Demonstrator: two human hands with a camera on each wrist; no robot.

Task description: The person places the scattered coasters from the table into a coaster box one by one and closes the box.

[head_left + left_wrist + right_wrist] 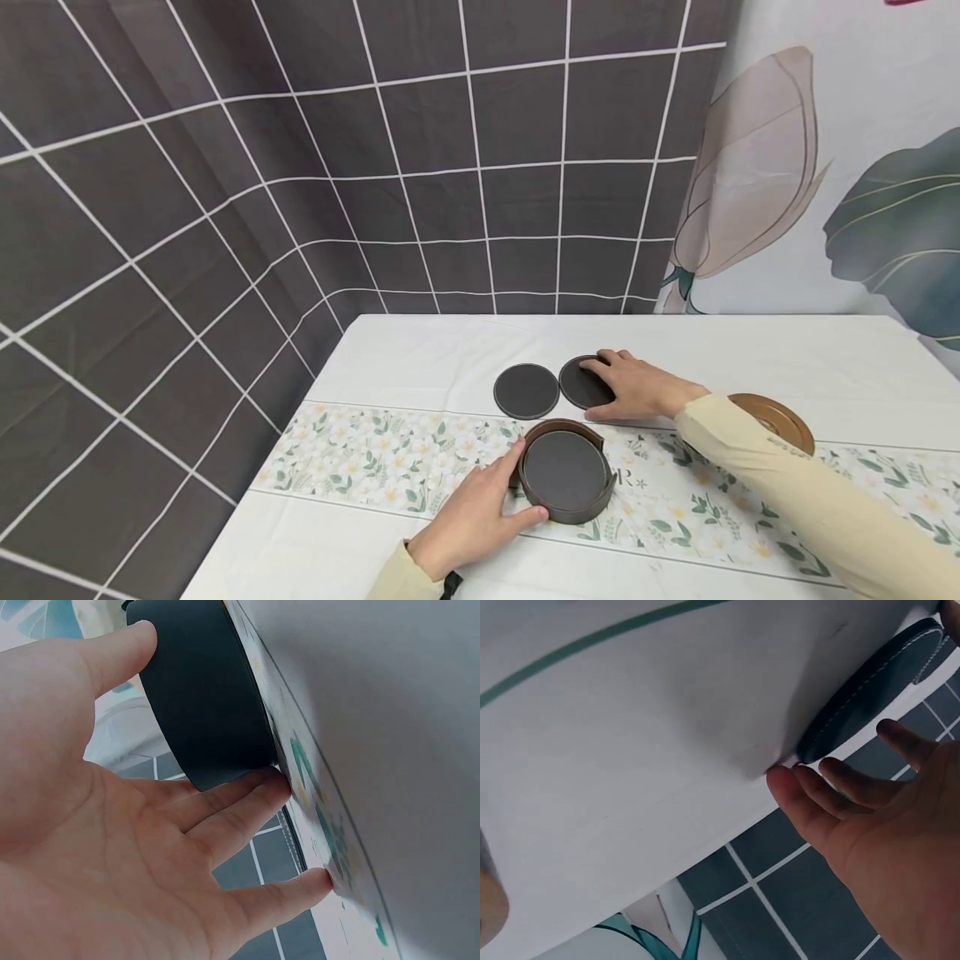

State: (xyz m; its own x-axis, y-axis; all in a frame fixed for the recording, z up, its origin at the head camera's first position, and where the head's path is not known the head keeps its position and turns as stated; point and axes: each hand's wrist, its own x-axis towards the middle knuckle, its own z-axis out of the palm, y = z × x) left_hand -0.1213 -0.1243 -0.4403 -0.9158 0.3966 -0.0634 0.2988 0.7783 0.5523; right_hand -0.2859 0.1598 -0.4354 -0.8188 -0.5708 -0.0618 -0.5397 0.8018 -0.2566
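A round dark coaster holder [609, 493] with a brown inner wall and a gap on its right side stands on the floral strip. Inside it lies a black coaster [564, 471]. My left hand [480, 515] rests against the holder's left side, thumb toward the front, forefinger toward the back, fingers fairly straight. In the left wrist view, the thumb touches the dark outer wall [202, 690]. Farther back, my right hand [637, 387] reaches over a second black coaster [581, 383], its spread fingertips close around the stitched edge [870, 697].
Another black coaster [527, 392] lies flat just left of the one under the right hand. A brown round disc [783, 421] sits partly behind the right sleeve [795, 492]. White cloth with a floral band covers the table [420, 358]; a dark tiled curtain [517, 200] hangs behind.
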